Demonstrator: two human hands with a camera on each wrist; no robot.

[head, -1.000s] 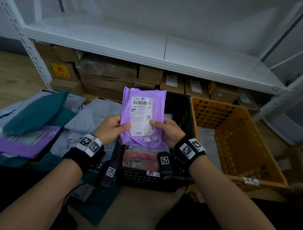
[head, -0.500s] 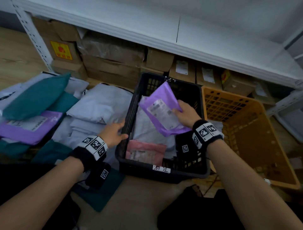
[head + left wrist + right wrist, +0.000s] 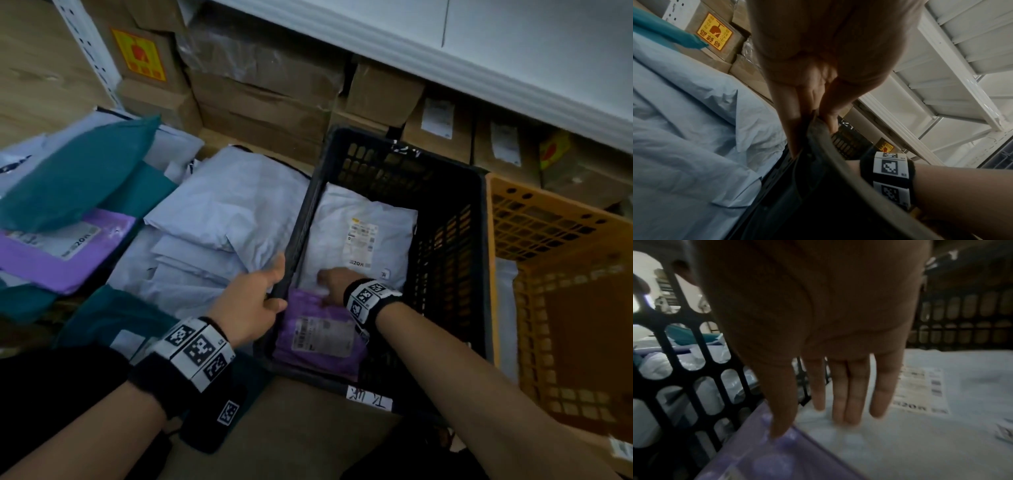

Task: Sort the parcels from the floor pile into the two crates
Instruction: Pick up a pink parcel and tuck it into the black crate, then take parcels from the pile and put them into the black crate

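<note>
A purple parcel point(image 3: 318, 337) lies flat in the near end of the black crate point(image 3: 448, 240), beside a white parcel point(image 3: 363, 236) with a label. My right hand point(image 3: 334, 281) is down inside the crate with straight fingers point(image 3: 851, 395); its thumb touches the purple parcel point(image 3: 764, 456) and its other fingertips rest on the white parcel point(image 3: 941, 426). My left hand point(image 3: 255, 301) grips the black crate's left rim point(image 3: 824, 146), fingers point(image 3: 793, 123) curled over it. The orange crate point(image 3: 561, 308) stands to the right. The floor pile point(image 3: 212, 219) lies to the left.
The pile holds white, teal point(image 3: 78, 174) and purple point(image 3: 58, 250) mailers. Cardboard boxes point(image 3: 260, 85) line the floor under a white metal shelf point(image 3: 513, 58) behind both crates. A white parcel point(image 3: 505, 308) lies inside the orange crate's near left side.
My right hand lowered the purple parcel into the black crate and let it go, fingers now flat. My left hand moved from the pile's edge onto the crate's rim.
</note>
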